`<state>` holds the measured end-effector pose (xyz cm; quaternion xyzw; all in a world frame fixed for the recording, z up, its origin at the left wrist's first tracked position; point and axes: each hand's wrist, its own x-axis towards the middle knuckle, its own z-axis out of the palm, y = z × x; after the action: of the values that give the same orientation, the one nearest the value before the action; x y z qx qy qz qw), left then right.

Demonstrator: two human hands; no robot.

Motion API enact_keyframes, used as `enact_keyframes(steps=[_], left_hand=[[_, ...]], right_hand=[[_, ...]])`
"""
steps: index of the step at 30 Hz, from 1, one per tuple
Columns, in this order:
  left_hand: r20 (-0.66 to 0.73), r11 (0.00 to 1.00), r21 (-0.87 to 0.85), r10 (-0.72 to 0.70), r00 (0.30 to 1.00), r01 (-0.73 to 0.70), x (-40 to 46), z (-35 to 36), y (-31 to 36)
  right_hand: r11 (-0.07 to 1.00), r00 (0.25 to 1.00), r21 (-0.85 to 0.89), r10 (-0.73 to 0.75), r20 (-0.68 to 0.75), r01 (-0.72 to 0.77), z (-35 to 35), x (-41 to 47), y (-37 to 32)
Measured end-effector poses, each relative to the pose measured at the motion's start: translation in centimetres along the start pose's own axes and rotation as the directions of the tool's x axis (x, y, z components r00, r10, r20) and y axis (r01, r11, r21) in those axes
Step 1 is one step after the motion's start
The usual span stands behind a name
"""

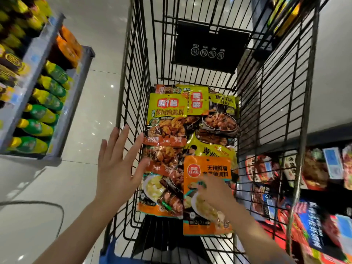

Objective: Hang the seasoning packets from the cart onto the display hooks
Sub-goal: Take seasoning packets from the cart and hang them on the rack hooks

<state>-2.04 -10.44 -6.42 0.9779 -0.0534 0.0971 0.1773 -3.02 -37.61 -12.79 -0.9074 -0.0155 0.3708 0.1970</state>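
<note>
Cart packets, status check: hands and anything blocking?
Left hand open beside cart wall. Right hand down on orange packet, grip unclear. Nothing blocking.

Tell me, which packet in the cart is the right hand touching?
The orange packet nearest the person, at the cart's right side. The right hand lies on its front; the yellow-topped packets farther back go untouched, and the left hand hovers open.

The right hand (215,193) is motion-blurred, its grip unreadable.
</note>
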Motion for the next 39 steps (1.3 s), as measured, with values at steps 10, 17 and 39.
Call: enact_keyframes(steps=[10, 17, 39], left_hand=[[-0.023, 1.0, -0.016, 0.006, 1.0, -0.007, -0.1, 0.0, -0.2], [-0.031, 1.0, -0.021, -0.009, 0.999, 0.008, 0.0, 0.0, -0.1], [-0.019, 0.998, -0.008, -0.064, 0.998, 0.064, -0.4, -0.2, 0.0]], right_hand=[[0.973, 0.966, -0.185, 0.087, -0.242, -0.134, -1.1, 18.4, -4.9], [0.899, 0.883, 0.427, 0.272, -0.383, -0.092, -1.1, 17.4, -8.0], [0.994, 0.897, -0.096, 0.005, -0.442, -0.053, -7.2, 15.3, -1.9]])
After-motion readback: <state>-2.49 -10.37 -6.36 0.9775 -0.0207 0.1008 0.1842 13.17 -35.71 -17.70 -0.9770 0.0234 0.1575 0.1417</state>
